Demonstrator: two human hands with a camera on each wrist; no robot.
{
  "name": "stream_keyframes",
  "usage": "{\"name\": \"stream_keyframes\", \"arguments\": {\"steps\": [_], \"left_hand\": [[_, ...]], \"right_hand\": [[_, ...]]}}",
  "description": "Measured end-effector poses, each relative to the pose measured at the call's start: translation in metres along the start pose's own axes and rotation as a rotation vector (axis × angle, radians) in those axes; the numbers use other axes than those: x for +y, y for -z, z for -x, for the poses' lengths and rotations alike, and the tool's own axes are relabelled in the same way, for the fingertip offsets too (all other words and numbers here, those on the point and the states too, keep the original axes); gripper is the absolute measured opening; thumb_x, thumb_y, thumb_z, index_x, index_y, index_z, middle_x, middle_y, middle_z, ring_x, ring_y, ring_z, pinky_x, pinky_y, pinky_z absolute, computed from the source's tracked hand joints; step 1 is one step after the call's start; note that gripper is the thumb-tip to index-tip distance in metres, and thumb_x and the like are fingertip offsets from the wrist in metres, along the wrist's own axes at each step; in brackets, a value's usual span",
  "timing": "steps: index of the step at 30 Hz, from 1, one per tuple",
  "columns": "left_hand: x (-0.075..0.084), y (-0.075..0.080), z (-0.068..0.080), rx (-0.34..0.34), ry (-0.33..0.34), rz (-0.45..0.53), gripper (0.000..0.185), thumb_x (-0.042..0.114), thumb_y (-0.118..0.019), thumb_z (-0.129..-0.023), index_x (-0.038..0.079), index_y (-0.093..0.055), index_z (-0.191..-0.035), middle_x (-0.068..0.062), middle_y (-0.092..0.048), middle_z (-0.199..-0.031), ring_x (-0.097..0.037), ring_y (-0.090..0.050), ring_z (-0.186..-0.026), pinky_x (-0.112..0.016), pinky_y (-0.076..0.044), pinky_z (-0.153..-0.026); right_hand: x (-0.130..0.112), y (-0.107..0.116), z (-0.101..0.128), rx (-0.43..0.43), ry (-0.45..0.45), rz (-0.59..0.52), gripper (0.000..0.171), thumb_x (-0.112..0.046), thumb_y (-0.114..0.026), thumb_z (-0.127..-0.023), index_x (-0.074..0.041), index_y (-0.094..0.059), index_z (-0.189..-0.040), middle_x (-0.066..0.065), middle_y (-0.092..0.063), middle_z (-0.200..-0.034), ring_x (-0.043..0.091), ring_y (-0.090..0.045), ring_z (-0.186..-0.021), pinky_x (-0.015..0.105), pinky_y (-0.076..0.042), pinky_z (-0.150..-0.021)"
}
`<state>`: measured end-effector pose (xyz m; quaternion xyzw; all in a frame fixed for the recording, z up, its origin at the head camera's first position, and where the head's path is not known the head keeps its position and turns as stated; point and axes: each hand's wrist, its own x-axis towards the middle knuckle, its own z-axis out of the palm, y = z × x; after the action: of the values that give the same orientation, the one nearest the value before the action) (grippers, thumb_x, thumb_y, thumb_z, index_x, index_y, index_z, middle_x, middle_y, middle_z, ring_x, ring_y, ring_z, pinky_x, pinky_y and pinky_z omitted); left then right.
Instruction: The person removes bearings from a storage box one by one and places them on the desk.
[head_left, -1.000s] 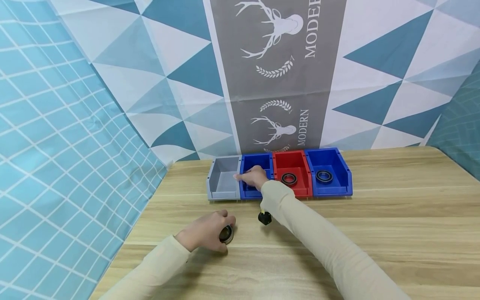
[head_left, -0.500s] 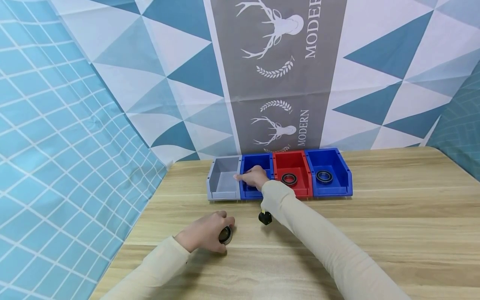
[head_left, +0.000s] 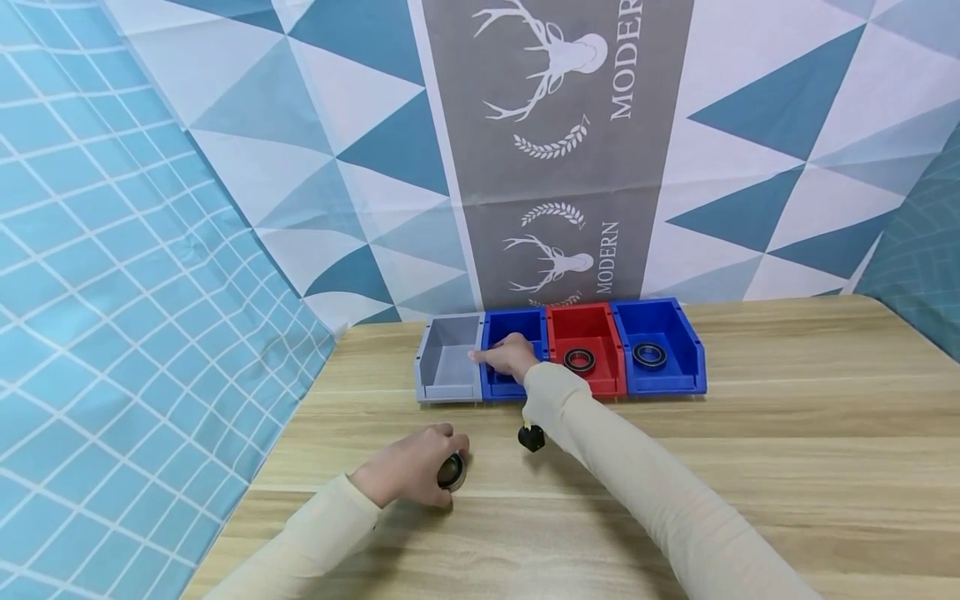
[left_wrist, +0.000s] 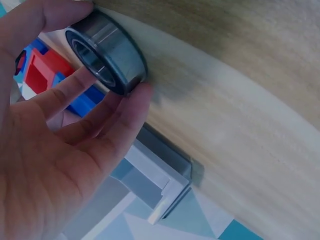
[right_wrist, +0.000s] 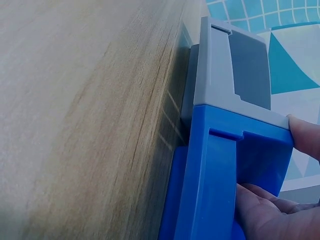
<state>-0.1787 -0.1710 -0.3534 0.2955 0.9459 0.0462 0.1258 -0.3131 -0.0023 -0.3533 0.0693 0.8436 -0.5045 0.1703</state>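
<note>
My left hand (head_left: 411, 465) grips a ball bearing (left_wrist: 117, 52) by its outer rim, thumb on one side and fingertips on the other. In the head view the bearing is tipped on edge, close over the wooden table. My right hand (head_left: 510, 356) reaches into the blue bin (head_left: 517, 320), second from the left. Its thumb (right_wrist: 305, 136) lies at the top edge of the wall shared with the grey bin (head_left: 452, 367). The other fingers (right_wrist: 260, 200) go down behind the front lip, their tips hidden, so I cannot tell whether they hold anything.
Right of these stand a red bin (head_left: 581, 321) and another blue bin (head_left: 647, 317), each with one bearing lying flat. The bins form a row near the table's back edge, before a patterned cloth (head_left: 555, 192). A small black block (head_left: 532, 437) shows under my right cuff.
Both hands stay almost where they were. The bearing in my left hand has tilted very slightly; bins and other bearings have not moved.
</note>
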Motion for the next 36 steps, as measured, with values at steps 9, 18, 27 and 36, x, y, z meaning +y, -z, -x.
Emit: {"name": "stream_keyframes", "arguments": {"steps": [9, 18, 27, 36], "left_hand": [[-0.004, 0.012, -0.003, 0.038, -0.078, 0.035, 0.050, 0.023, -0.080, -0.070, 0.005, -0.058, -0.111, -0.009, -0.061, -0.099, -0.013, -0.055, -0.077, -0.023, -0.049, -0.067], [-0.014, 0.030, -0.018, 0.082, -0.160, 0.094, 0.049, 0.016, -0.074, -0.075, -0.003, -0.056, -0.117, -0.018, -0.065, -0.111, -0.033, -0.063, -0.103, -0.038, -0.054, -0.083], [-0.023, 0.045, -0.034, 0.145, -0.044, 0.101, 0.054, 0.022, -0.072, -0.074, -0.004, -0.056, -0.118, -0.020, -0.065, -0.112, -0.033, -0.063, -0.101, -0.043, -0.054, -0.087], [-0.030, 0.056, -0.053, 0.166, 0.120, 0.171, 0.058, 0.030, -0.071, -0.081, -0.004, -0.053, -0.124, -0.022, -0.064, -0.116, -0.033, -0.062, -0.107, -0.044, -0.054, -0.088]], "right_hand": [[-0.003, 0.004, 0.003, -0.012, -0.003, 0.018, 0.057, -0.043, -0.074, -0.081, -0.004, -0.059, -0.120, 0.010, -0.063, -0.110, 0.023, -0.057, -0.098, 0.037, -0.051, -0.088], [-0.003, 0.005, 0.006, 0.015, 0.008, 0.057, 0.060, -0.044, -0.072, -0.082, -0.003, -0.058, -0.123, 0.011, -0.062, -0.119, 0.024, -0.058, -0.104, 0.041, -0.052, -0.094], [-0.002, -0.003, 0.007, 0.055, 0.031, 0.104, 0.050, -0.045, -0.070, -0.082, -0.003, -0.062, -0.108, 0.008, -0.061, -0.100, 0.020, -0.056, -0.089, 0.033, -0.053, -0.077], [-0.014, -0.004, 0.007, -0.003, 0.007, 0.122, 0.045, -0.044, -0.067, -0.086, -0.002, -0.056, -0.100, 0.004, -0.050, -0.077, 0.021, -0.060, -0.079, 0.026, -0.047, -0.063]]}}
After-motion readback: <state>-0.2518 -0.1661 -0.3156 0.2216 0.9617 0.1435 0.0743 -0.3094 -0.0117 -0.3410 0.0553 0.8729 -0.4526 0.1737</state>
